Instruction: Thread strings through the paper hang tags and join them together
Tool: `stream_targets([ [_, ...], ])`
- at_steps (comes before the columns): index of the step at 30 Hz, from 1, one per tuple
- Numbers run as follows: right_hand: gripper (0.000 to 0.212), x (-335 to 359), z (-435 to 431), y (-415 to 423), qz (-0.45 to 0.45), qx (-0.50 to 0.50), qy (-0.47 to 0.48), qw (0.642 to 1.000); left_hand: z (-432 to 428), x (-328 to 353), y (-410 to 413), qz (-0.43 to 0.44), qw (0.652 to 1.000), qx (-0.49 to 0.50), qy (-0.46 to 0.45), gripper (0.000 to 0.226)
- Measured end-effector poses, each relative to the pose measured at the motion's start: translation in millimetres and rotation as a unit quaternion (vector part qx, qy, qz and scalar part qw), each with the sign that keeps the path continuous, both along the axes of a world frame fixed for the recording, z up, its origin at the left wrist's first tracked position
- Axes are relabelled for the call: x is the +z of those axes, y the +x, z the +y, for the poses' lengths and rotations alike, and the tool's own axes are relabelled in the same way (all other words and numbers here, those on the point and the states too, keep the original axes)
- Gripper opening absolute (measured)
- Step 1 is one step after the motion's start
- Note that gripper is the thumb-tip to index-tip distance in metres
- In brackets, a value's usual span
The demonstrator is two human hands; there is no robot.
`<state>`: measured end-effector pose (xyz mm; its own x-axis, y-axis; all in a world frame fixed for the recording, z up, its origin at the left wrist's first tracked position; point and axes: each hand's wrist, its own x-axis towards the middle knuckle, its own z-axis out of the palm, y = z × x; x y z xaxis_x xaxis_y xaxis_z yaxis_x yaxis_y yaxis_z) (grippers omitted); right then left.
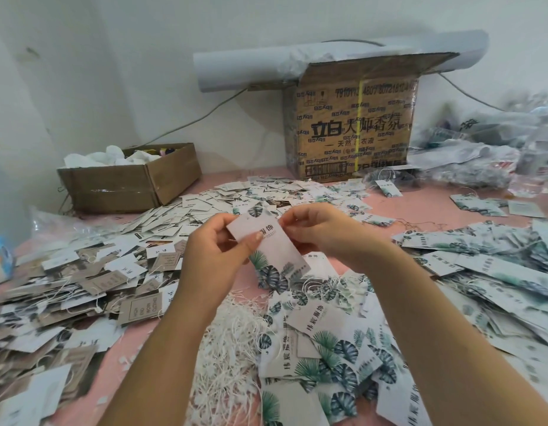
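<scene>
Snugly in left hand: hang tag

Printed in black on the tall brown cardboard box beyond the left hand and right hand: "立白 大师香氛", with "天然" and "衣液" beneath. Marked "伟宸服饰" on the white leaf-printed paper tags heaped below the right hand. Just "服饰" legible on the held white hang tag between both hands.

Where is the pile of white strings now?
Head view: the pile of white strings lies low in the middle on the pink table, below the hang tag, between brown tags at left and leaf-printed tags at right.
</scene>
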<state>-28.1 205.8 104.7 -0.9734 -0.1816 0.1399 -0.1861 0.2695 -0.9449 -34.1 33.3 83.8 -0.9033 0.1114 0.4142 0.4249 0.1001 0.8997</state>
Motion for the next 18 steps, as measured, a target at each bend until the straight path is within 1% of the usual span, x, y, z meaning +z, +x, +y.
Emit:
stream_targets([
  [4, 0.023, 1, -1, 2, -0.027, 0.074, -0.015, 0.997, -1, -3, -3, -0.006, 0.999, 0.031, -0.003, 0.016],
  [5, 0.021, 1, 0, 3, -0.029, 0.084, 0.001, 0.996, 0, -4, -4, -0.006, 0.999, 0.032, -0.005, 0.015],
  [7, 0.009, 0, 1, 3, -0.031, 0.087, 0.038, 0.995, 1, -5, -4, -0.006, 0.999, 0.032, -0.011, 0.014],
  [8, 0.008, 0, 1, 2, -0.036, 0.082, 0.051, 0.995, 2, -6, -4, -0.009, 0.999, 0.033, -0.021, 0.013],
  [9, 0.012, -1, 2, 1, -0.046, 0.076, 0.059, 0.994, 2, -7, -5, -0.015, 0.999, 0.03, -0.036, 0.011],
  [11, 0.016, -1, 6, 2, -0.065, 0.063, 0.081, 0.993, 1, -9, -4, -0.036, 0.996, 0.005, -0.083, 0.012],
  [12, 0.014, 0, 9, 2, -0.071, 0.055, 0.103, 0.991, 0, -10, -5, -0.049, 0.992, -0.01, -0.112, 0.015],
  [13, 0.011, 0, 13, 2, -0.077, 0.044, 0.138, 0.987, -1, -11, -5, -0.061, 0.988, -0.016, -0.144, 0.019],
  [15, 0.005, 2, 22, 4, -0.083, 0.022, 0.236, 0.968, -5, -13, -8, -0.065, 0.973, -0.005, -0.22, 0.026],
  [17, 0.009, 2, 30, 4, -0.104, 0.019, 0.306, 0.946, -10, -15, -10, -0.047, 0.951, -0.017, -0.306, 0.022],
  [18, 0.013, 1, 33, 4, -0.122, 0.019, 0.322, 0.938, -12, -15, -10, -0.045, 0.937, -0.047, -0.344, 0.016],
])
